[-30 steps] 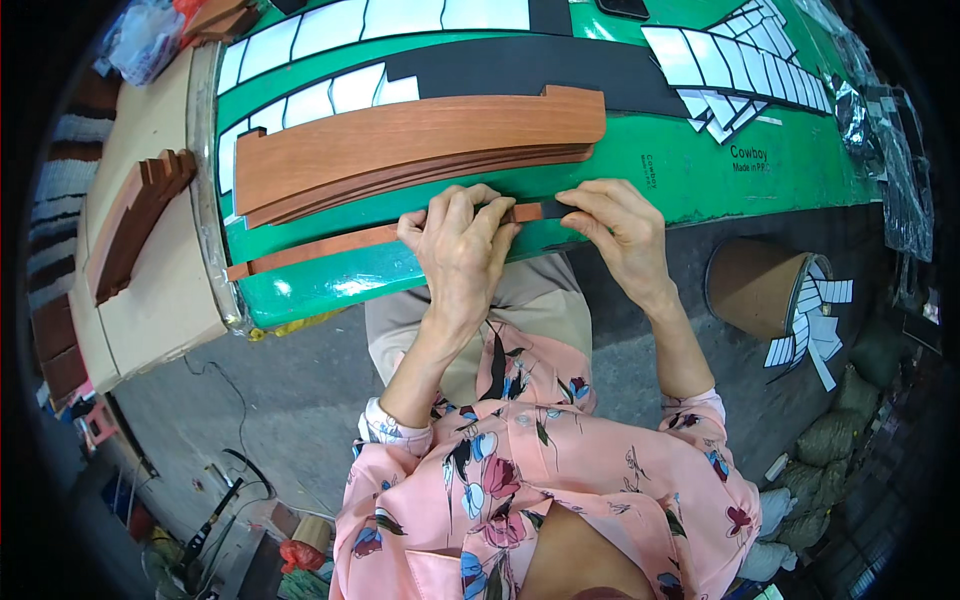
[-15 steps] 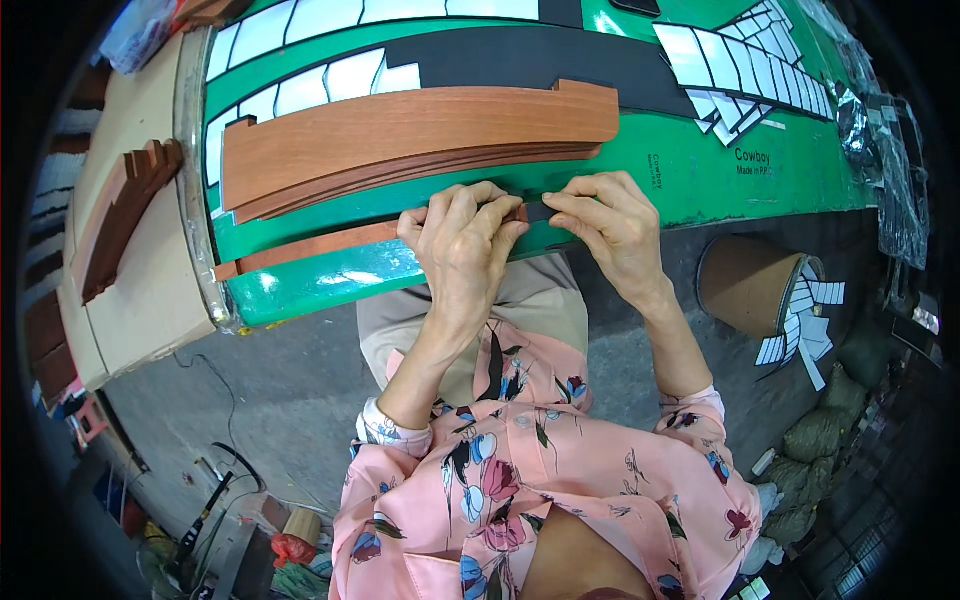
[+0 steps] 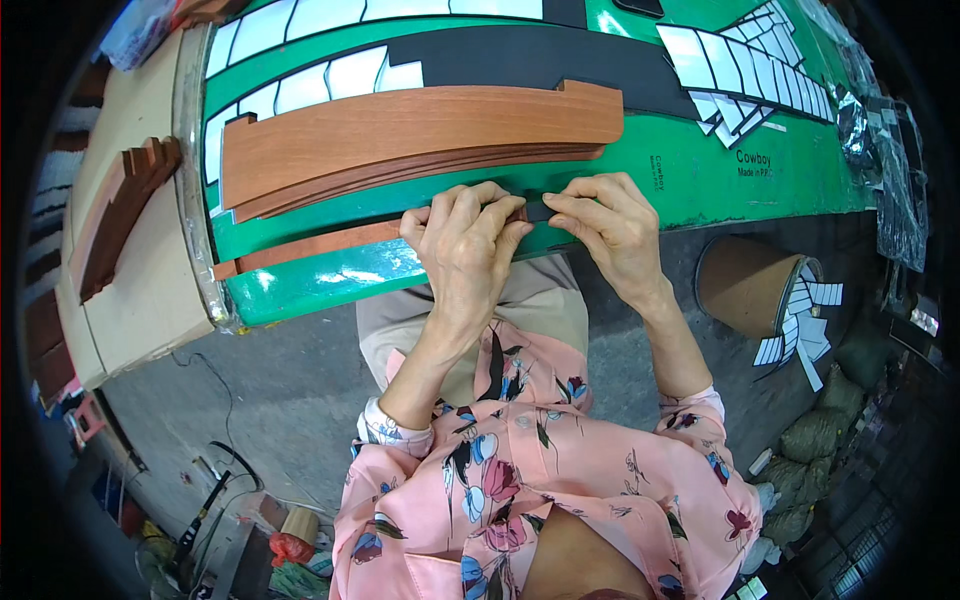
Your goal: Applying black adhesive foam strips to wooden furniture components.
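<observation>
A narrow reddish-brown wooden piece (image 3: pixel 320 249) lies along the near edge of the green table, and my left hand (image 3: pixel 465 240) is closed around its right end. A short black strip (image 3: pixel 538 211) shows at that end, between my two hands. My right hand (image 3: pixel 612 225) pinches the strip's outer end between thumb and fingers. The fingers partly hide where strip and wood meet. Just beyond my hands lies a stack of curved brown wooden boards (image 3: pixel 420 130), notched at their upper corners.
Black sheets (image 3: pixel 530 65) with white backing pieces lie behind the stack. White-backed strips (image 3: pixel 745 70) are piled at the table's far right. More wooden pieces (image 3: pixel 125 220) rest on cardboard (image 3: pixel 165 290) at left. A brown bin (image 3: pixel 745 285) with white scraps stands on the floor at right.
</observation>
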### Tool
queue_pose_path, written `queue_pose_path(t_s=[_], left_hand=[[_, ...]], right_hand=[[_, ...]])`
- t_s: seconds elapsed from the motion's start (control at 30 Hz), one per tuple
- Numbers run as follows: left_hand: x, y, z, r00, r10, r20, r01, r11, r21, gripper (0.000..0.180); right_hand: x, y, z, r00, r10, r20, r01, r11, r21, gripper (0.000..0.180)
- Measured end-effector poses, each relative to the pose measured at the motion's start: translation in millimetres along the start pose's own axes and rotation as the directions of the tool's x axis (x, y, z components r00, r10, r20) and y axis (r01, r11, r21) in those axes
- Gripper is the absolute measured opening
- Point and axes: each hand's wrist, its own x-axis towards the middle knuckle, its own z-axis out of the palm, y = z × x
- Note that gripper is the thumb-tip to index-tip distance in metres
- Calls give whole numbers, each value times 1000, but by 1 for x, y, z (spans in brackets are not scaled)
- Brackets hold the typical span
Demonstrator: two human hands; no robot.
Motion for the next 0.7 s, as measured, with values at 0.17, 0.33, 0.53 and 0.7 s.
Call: queue_pose_path(t_s=[0.17, 0.33, 0.53, 0.7], left_hand=[[0, -1, 0, 1000, 14, -17, -14, 1000, 3, 21], [0, 0, 0, 1000, 20, -19, -20, 1000, 5, 22], [-1, 0, 0, 999, 30, -21, -30, 1000, 7, 22], [-2, -2, 4, 993, 95, -72, -96, 995, -11, 23]], right_hand=[[0, 1, 0, 1000, -2, 2, 2, 1000, 8, 25], [0, -1, -1, 1000, -5, 4, 5, 1000, 18, 21], [-1, -1, 0, 1000, -23, -13, 23, 1000, 15, 19], [-3, -1, 0, 1000, 30, 8, -30, 999, 43, 23]])
